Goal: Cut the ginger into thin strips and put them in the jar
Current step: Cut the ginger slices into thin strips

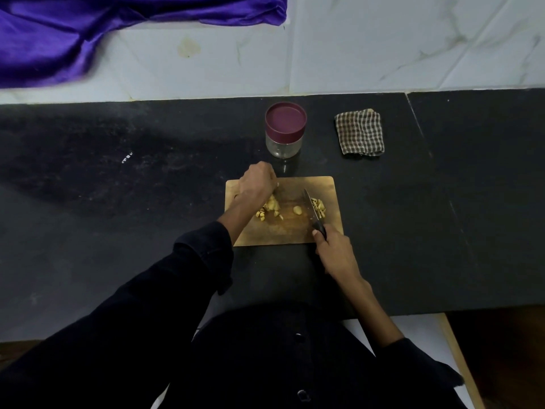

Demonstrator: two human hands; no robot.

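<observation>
A wooden cutting board lies on the black counter in front of me. On its left half sits a ginger chunk with small cut bits around it. My left hand hovers over that chunk with curled fingers; whether it holds anything is hidden. A single ginger slice lies mid-board. My right hand grips the black handle of a knife, its blade resting beside a pile of cut ginger strips on the right. The glass jar with its maroon lid on stands behind the board.
A folded checked cloth lies right of the jar. Purple fabric hangs over the white marble wall at the upper left. The black counter extends wide on both sides; its front edge runs near my body.
</observation>
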